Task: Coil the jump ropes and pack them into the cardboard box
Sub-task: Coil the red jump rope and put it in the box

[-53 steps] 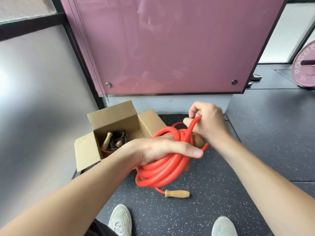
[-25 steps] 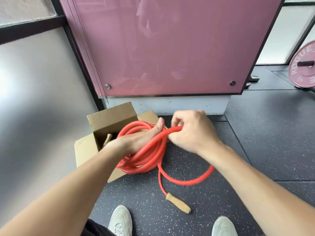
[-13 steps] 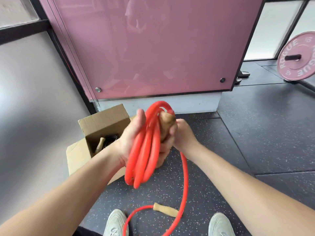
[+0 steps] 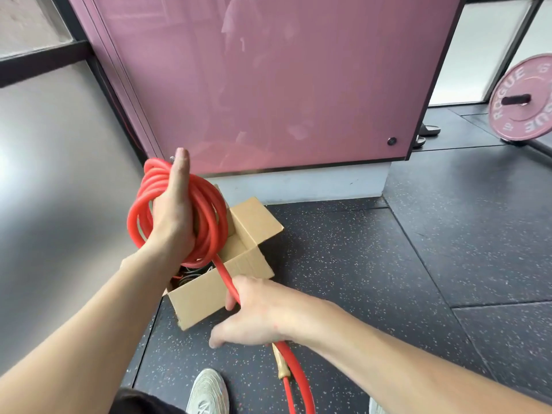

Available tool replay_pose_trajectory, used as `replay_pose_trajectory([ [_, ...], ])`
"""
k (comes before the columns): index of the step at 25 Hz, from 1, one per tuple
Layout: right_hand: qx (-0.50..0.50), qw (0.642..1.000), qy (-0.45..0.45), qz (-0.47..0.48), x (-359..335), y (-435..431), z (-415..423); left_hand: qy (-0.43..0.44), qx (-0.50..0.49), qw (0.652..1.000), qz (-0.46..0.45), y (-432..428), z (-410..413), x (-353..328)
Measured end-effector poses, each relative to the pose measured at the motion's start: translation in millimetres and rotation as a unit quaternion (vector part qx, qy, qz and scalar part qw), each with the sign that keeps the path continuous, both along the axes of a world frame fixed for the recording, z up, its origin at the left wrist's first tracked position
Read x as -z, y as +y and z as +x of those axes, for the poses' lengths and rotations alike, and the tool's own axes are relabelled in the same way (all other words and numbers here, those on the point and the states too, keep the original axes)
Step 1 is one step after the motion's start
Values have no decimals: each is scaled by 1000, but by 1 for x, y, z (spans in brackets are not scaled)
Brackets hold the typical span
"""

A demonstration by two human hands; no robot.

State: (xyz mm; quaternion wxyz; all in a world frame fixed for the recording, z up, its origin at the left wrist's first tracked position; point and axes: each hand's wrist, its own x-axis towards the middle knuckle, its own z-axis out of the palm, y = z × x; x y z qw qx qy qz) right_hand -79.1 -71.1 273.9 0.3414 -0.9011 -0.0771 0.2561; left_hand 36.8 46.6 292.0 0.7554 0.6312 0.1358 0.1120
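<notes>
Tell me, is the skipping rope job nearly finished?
Partly. A dark rope already lies in the cardboard box. The red rope is mostly coiled around the left hand, while the right hand feeds in the loose tail. The wooden handle hangs free. Finishing the coil and boxing it remain.

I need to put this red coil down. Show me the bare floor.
Bare floor lies right of the cardboard box, up to the pink panel's base. The box already holds dark ropes; near the shoe, loose red rope crowds.
</notes>
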Motion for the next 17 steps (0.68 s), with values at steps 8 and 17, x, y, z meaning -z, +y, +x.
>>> replay_pose_trajectory([
  [8, -63, 984, -113, -123, 4, -17, 12, -113, 100, 920, 362, -11, -1, 21],
  [17, 170, 917, -361, -20, -1, -82, 52, 67, 465, 767, 438, -18, -11, 39],
])
